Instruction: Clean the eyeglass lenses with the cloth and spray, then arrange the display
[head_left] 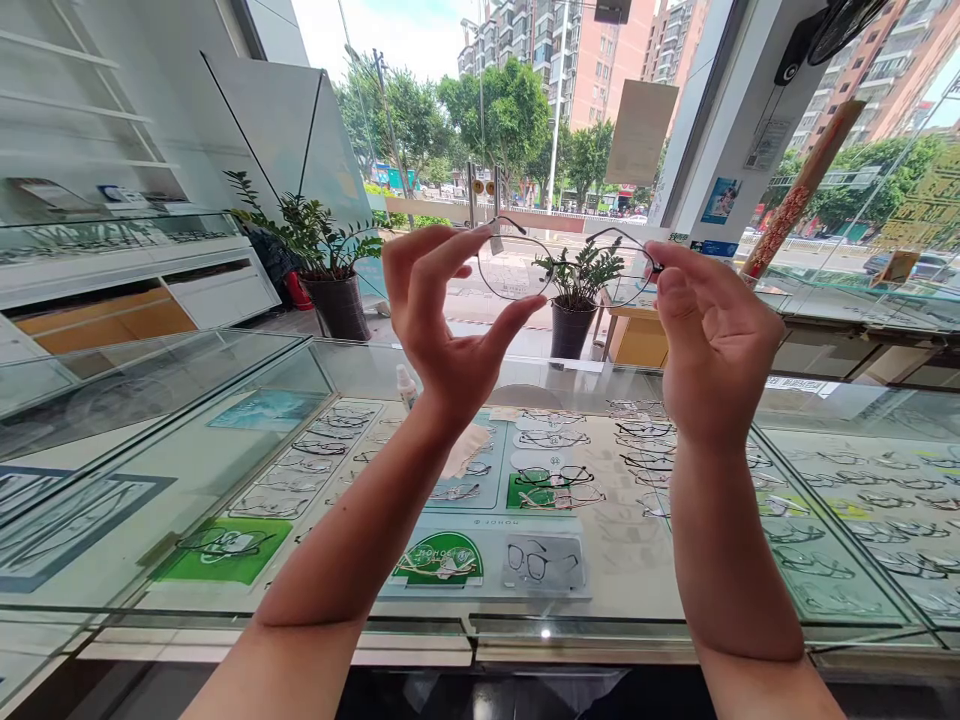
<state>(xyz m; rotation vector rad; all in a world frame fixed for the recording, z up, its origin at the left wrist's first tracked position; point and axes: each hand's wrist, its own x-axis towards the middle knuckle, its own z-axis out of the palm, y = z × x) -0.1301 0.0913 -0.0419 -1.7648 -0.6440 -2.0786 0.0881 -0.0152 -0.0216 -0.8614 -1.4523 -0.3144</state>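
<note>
Thin-rimmed eyeglasses (559, 262) with round lenses are held up above the glass counter, between my two hands. My left hand (450, 310) is curled around the left lens, index fingertip at its upper outer rim and thumb by its lower edge. On the other side, my right hand (709, 325) pinches the frame near the right hinge with thumb and index finger. The temples point away from me. Below my left wrist, a beige cloth (463, 450) lies on the counter, and a small spray bottle (406, 385) stands behind that forearm.
A glass display case (622, 590) spans the front, with rows of eyeglass frames (555, 440) inside. Beyond it stand a potted plant (574, 325) and a larger one (337, 300) at left. Another display case (150, 270) lines the left wall. Glass doors face a street.
</note>
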